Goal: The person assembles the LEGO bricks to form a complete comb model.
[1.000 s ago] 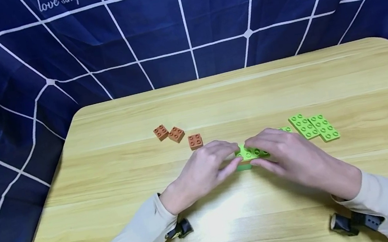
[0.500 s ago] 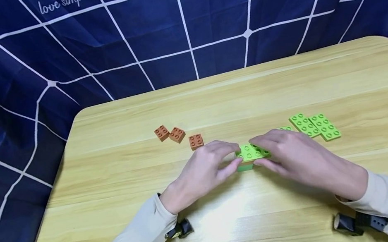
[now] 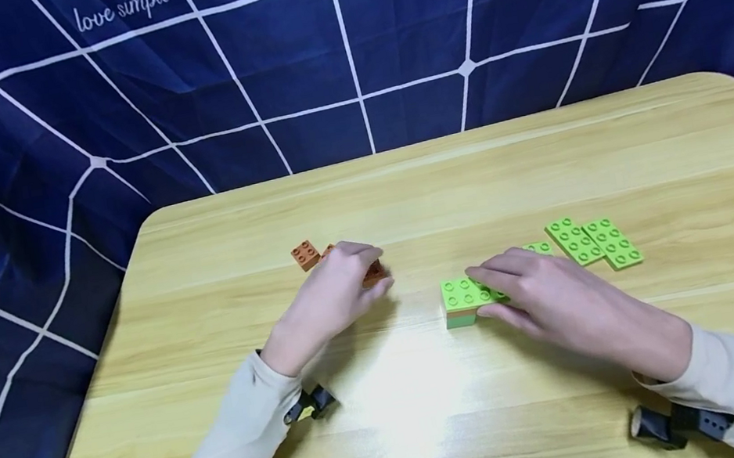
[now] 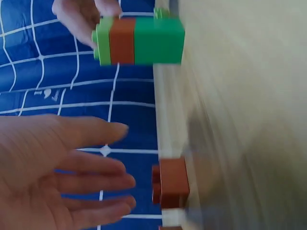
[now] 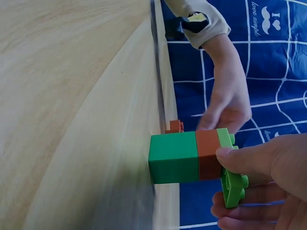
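A toy-brick stack (image 3: 460,314) stands on the table: a thick green brick (image 5: 173,158) at the bottom, an orange-brown layer (image 5: 208,155) above it, and a light green studded plate (image 3: 465,292) on top. My right hand (image 3: 555,296) holds the stack at its right end, thumb on the near side and fingers at the plate. My left hand (image 3: 324,303) is over the orange-brown bricks, partly hiding two of them in the head view. In the left wrist view its fingers are extended, apart from the small orange-brown brick (image 4: 173,183) in front of them.
Another orange-brown brick (image 3: 305,255) lies to the left. Light green plates (image 3: 574,241) lie right of the stack, one partly hidden behind my right hand. A blue cloth with white lines (image 3: 285,59) hangs behind the wooden table (image 3: 405,199).
My left hand has let go of the stack's left end and moved left to the orange-brown bricks. My right hand stays at the stack.
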`<state>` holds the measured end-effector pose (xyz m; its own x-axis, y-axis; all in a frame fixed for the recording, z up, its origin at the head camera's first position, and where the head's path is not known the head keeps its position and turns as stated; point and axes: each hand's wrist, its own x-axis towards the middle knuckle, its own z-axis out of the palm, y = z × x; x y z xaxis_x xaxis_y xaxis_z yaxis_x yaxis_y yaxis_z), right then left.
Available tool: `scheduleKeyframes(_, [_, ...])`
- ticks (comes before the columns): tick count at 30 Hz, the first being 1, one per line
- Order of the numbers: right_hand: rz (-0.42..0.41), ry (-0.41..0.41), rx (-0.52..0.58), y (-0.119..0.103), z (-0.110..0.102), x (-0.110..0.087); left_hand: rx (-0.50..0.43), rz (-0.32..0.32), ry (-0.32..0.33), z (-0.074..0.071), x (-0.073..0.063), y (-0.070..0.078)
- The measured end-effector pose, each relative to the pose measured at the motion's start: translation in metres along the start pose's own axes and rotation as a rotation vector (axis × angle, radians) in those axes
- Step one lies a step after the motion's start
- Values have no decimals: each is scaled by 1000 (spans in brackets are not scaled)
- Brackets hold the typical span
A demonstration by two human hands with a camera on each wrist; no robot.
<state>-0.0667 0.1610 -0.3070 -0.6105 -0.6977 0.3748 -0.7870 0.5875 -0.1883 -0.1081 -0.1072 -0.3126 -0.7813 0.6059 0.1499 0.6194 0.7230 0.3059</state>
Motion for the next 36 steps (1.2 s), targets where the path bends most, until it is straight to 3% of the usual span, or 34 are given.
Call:
scheduleKeyframes(5, [24, -40, -10, -1, 1, -1, 152, -38, -43, 0, -1, -7])
scheduleKeyframes(13, [16, -47, -3, -2, 0, -1, 245, -64, -93, 10, 0, -9])
scheduleKeyframes(22, [30, -60, 3, -2, -1, 0, 245, -60, -104, 17, 0, -8])
scheduleKeyframes(29, [41, -70, -4, -2, -2, -1, 225, -88, -172, 17, 2, -5])
scheduleKeyframes(36, [35, -68, -3, -2, -2, -1, 192, -19, -128, 19, 1, -5])
